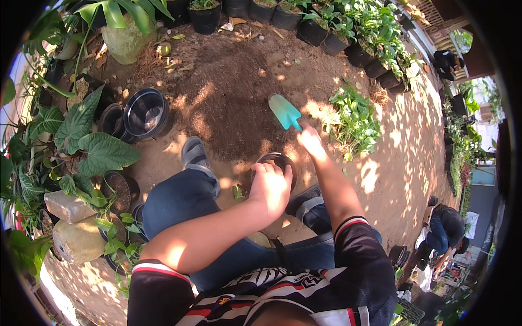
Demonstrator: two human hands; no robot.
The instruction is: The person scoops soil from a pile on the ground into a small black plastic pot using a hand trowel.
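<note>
My right hand (310,140) grips the handle of a turquoise hand trowel (283,110). Its blade points forward and left over dark loose soil (232,98), with no visible load on it. Between my feet stands a dark plastic pot (279,157), mostly covered by my left hand (271,185). That hand lies across the pot's mouth, fingers bent at the far left and thumb at the right. Whether it holds the pot or something inside is hidden.
Uprooted leafy green plants (355,120) lie right of the trowel. Black pots (145,113) stand left of the soil. Potted plants (367,40) line the back, and a concrete block (69,206) sits at left. Another person (444,230) is bent over at far right.
</note>
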